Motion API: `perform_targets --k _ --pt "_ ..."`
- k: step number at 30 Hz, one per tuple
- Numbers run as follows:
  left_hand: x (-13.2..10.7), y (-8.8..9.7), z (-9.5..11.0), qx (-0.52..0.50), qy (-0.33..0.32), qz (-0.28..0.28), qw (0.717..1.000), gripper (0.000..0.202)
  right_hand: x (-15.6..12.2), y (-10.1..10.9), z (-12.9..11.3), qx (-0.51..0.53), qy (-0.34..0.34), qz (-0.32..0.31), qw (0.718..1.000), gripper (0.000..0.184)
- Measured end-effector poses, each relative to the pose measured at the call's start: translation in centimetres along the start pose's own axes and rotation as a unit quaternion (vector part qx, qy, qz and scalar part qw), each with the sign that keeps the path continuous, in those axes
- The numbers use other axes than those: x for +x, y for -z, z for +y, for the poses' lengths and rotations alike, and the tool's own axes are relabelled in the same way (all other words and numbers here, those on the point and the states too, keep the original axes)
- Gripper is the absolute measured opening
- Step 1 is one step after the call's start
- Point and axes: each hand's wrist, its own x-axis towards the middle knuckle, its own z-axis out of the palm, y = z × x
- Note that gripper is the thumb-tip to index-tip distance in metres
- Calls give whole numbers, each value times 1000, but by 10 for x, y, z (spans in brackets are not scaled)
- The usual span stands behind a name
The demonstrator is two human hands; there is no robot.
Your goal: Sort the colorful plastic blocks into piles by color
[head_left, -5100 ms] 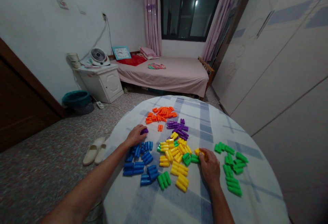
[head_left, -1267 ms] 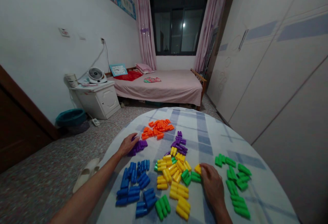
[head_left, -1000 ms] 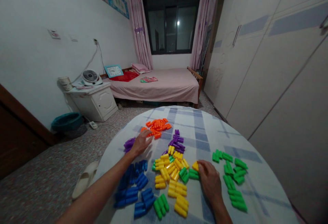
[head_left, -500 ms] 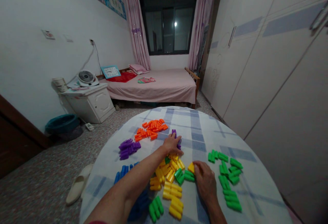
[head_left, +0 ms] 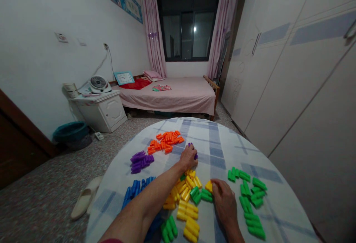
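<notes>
My left hand (head_left: 188, 157) reaches across the table, its fingers curled round a purple plastic block (head_left: 196, 156) that shows only in part. On the right, my right hand (head_left: 225, 201) pinches a yellow plastic block (head_left: 208, 186) between thumb and fingers. Beside it lie green blocks (head_left: 206, 195), touching or close to the fingertips. A yellow pile (head_left: 187, 187) sits between my two arms, with a few green pieces among it. My left forearm partly covers the blue blocks (head_left: 135, 188) and some of the yellow ones.
Orange blocks (head_left: 167, 141) and purple blocks (head_left: 141, 161) form groups at the far left of the round table (head_left: 178, 122). Several green blocks (head_left: 251, 193) lie on the right, another green group (head_left: 169, 229) at the front. Beyond stand a bed (head_left: 172, 100) and a wardrobe (head_left: 278, 87).
My left hand's fingers, spread over the purple block before, have now closed round it. My right hand has hardly moved. The whole view has shifted slightly.
</notes>
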Motion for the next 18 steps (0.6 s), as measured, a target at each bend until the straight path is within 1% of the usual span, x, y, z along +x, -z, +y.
perform_targets --k 6,12,15,18 --pt "0 2 -1 -44 -10 39 998 18 1 0 5 16 -7 -11 1000 35" --pt "1 11 -4 -87 9 94 992 17 2 -2 13 24 -12 -16 1000 40" --pt "3 22 -9 -108 31 139 984 17 2 -2 15 21 -5 -25 999 40" --pt "1 45 -20 -123 47 187 974 20 3 -1 15 14 -3 -31 999 39"
